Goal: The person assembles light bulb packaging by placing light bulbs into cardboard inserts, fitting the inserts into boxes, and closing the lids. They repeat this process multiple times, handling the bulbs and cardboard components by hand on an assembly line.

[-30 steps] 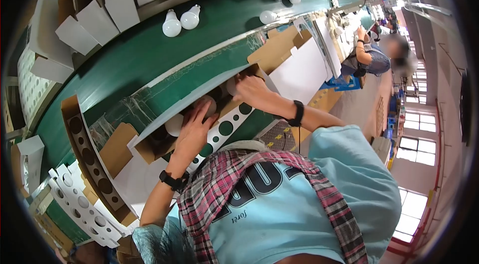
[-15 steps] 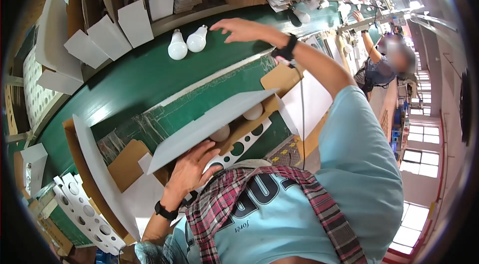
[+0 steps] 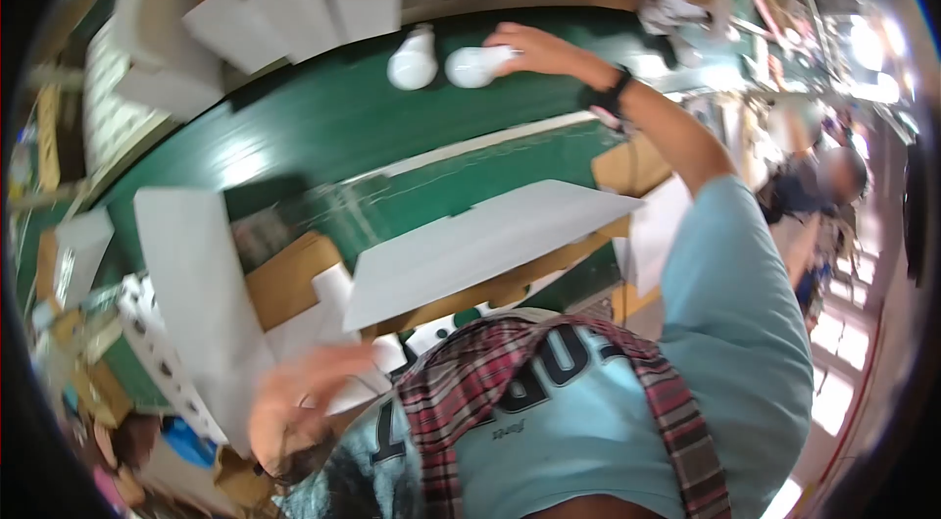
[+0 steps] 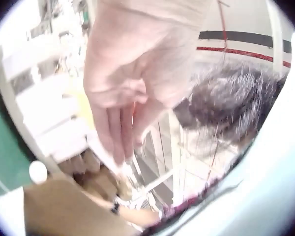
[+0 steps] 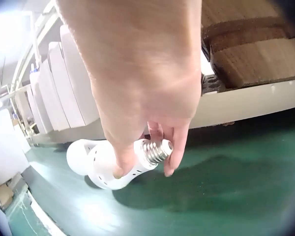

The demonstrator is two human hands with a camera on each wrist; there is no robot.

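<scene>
In the head view the right hand [image 3: 544,51] pinches a white light bulb [image 3: 472,67] by its base end, over the green surface. Its thumb lies on the body of that bulb [image 5: 108,169] in the right wrist view, with the fingers behind the metal screw base. A second bulb [image 3: 413,62] lies just left of the held one. The left hand [image 3: 309,401], blurred, is raised near the body, left of a long box whose white flap [image 3: 490,240] covers its inside. In the left wrist view the left hand [image 4: 137,73] has extended fingers and holds nothing.
Another box with a tall white flap [image 3: 196,274] stands at the left, beside a white sheet with holes [image 3: 162,343]. White-flapped cartons [image 3: 294,9] line the far edge of the green surface [image 3: 323,117]. Another person [image 3: 799,181] is at the right.
The right hand went from the box to the two bulbs and took hold of one. The left hand came off the box toward the lower left. The white flap now hides the bulbs inside.
</scene>
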